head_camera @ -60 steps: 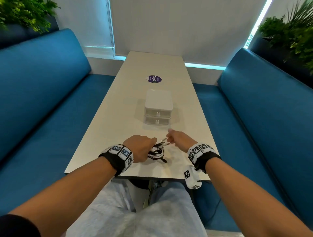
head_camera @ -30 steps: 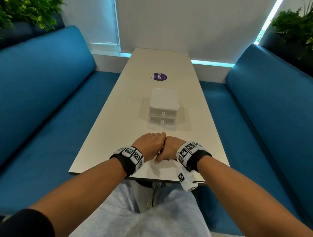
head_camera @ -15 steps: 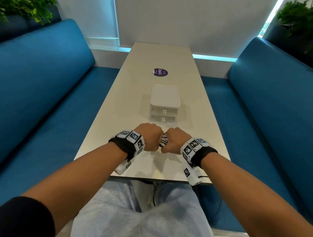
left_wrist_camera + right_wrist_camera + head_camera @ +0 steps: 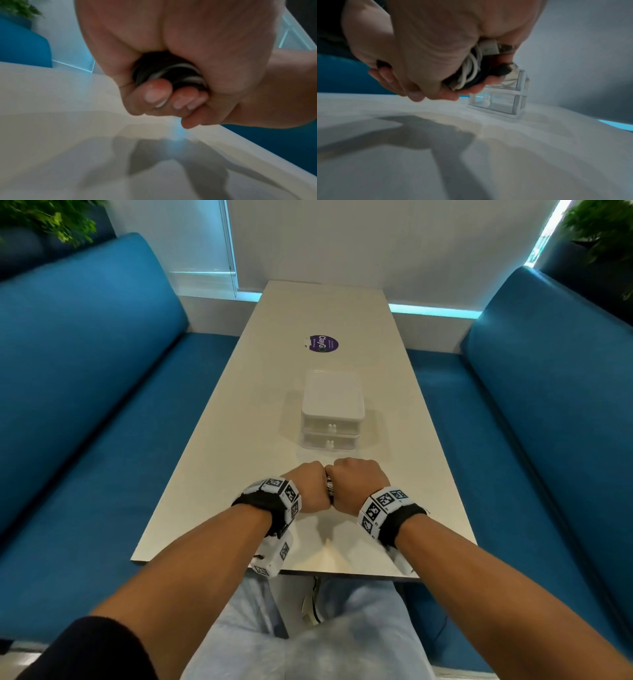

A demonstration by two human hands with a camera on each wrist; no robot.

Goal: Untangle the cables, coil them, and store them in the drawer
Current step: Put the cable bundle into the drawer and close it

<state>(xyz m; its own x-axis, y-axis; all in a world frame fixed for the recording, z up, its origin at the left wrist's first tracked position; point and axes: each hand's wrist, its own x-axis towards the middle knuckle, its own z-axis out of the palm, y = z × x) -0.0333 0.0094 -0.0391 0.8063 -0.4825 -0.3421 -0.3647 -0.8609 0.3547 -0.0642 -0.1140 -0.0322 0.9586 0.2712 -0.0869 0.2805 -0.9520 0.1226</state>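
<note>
Left hand: The left hand (image 4: 306, 487) was balled up, fingers (image 4: 155, 94) curled round one side of the cable bundle (image 4: 329, 489), held up clear of the table (image 4: 219, 474).
Right hand: The right hand (image 4: 356, 486) was fisted too, knuckle to knuckle with the left, its fingers wrapped over the other side of the same bundle.
Cables: Black and white strands lay mixed in the bundle (image 4: 467, 73), gripped between both fists just above the near end of the table; a white plug (image 4: 489, 48) and a dark plug (image 4: 504, 69) poked out past the right hand's fingers.
Handling: Light and floppy, by the look of it. Soft cords with a springy set would likely want to uncoil once the grip eased, and smooth jackets could slide. The stiff plugs looked like the sure places to take hold; the loops themselves would need pinching across several strands at once.
Progress: The black and white cords seemed not yet separated, so untangling still looked to be ahead.
Drawer: The small clear drawer unit (image 4: 331, 410) stood just beyond the hands, both drawers pushed in, each with a little white knob (image 4: 331, 427).
Surface: A long, pale, smooth table, with a round purple sticker (image 4: 323, 343) farther up.
Room: Blue upholstered benches (image 4: 85, 392) ran along both sides, green plants (image 4: 51, 217) sat in the upper corners, and a strip of cool light glowed along the far wall.
</note>
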